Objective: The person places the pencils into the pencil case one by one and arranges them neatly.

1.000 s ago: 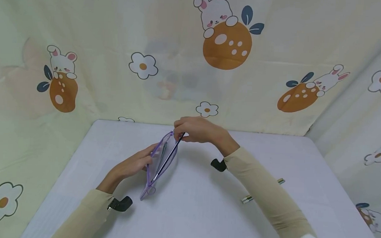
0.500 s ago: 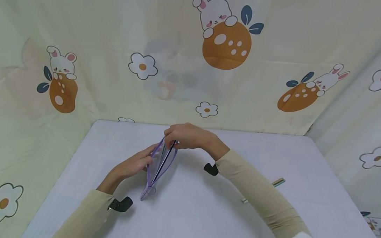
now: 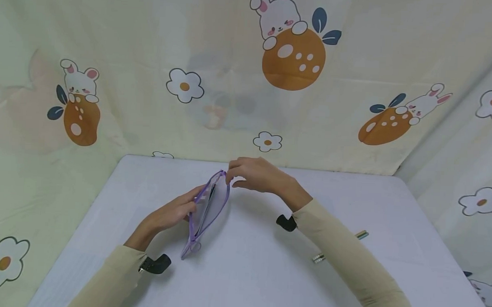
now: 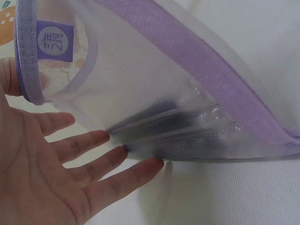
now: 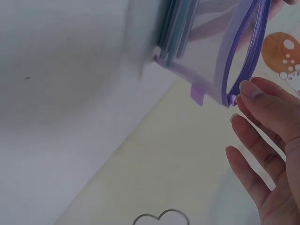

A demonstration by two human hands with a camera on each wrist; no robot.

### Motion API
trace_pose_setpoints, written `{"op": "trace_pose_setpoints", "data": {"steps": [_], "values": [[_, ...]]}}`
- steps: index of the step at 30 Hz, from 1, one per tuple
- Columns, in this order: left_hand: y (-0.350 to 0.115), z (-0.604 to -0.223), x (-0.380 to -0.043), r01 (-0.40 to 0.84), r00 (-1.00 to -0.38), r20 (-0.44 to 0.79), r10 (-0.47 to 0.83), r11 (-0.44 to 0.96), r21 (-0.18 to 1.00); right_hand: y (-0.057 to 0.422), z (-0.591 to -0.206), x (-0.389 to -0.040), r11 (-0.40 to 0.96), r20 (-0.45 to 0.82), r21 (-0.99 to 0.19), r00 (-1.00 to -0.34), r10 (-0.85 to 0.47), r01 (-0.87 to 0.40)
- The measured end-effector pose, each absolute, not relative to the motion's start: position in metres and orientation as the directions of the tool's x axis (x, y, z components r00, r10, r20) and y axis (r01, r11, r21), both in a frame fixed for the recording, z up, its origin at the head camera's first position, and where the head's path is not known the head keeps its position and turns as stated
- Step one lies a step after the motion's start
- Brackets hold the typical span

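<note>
A see-through mesh zip pouch with purple edging stands unzipped and tilted above the table. My left hand holds its left side; in the left wrist view the fingers are spread along the mesh. Slim pens or pencils lie inside, blurred through the mesh, so their exact kind is unclear. At the pouch's far end is my right hand. Its thumb and index finger pinch the zipper end, and the other fingers are loosely spread.
On the white table, slim sticks like pens or pencils lie at the right, partly hidden beneath the right forearm. A patterned curtain hangs behind the table's far edge.
A dark, slim pen-like stick in my right hand went down into the pouch and was let go. The right hand then moved back to the pouch's far end. The left hand stayed still.
</note>
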State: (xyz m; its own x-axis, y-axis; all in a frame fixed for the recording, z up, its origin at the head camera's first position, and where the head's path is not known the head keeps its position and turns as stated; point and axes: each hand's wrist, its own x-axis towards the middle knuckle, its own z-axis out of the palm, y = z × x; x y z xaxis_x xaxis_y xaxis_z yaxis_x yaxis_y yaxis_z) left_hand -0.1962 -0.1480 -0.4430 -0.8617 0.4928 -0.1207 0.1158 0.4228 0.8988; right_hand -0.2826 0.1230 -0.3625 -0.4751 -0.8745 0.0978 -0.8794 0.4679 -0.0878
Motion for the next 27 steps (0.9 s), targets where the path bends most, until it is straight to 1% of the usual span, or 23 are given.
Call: {"op": "trace_pose_setpoints", "data": {"steps": [7, 14, 17, 21, 27], "values": [[-0.15, -0.445, -0.196, 0.129, -0.862, -0.102, 0.497, 0.409, 0.904, 0.167, -0.369, -0.277, 0.521, 0.103, -0.183, -0.543, -0.833, -0.834], [-0.15, -0.446, -0.195, 0.134, -0.859, -0.093, 0.504, 0.396, 0.908, 0.221, -0.375, -0.268, 0.578, 0.074, -0.28, -0.617, -0.783, -0.767], [-0.149, -0.445, -0.195, 0.14, -0.858, -0.09, 0.506, 0.4, 0.906, 0.243, -0.377, -0.264, 0.615, 0.043, -0.3, -0.655, -0.755, -0.729], [-0.149, -0.443, -0.195, 0.142, -0.858, -0.092, 0.506, 0.404, 0.903, 0.268, -0.379, -0.258, 0.649, -0.004, -0.337, -0.688, -0.725, -0.682], [-0.15, -0.443, -0.196, 0.135, -0.853, -0.096, 0.512, 0.395, 0.909, 0.301, -0.385, -0.25, 0.689, -0.093, -0.403, -0.723, -0.685, -0.602]]}}
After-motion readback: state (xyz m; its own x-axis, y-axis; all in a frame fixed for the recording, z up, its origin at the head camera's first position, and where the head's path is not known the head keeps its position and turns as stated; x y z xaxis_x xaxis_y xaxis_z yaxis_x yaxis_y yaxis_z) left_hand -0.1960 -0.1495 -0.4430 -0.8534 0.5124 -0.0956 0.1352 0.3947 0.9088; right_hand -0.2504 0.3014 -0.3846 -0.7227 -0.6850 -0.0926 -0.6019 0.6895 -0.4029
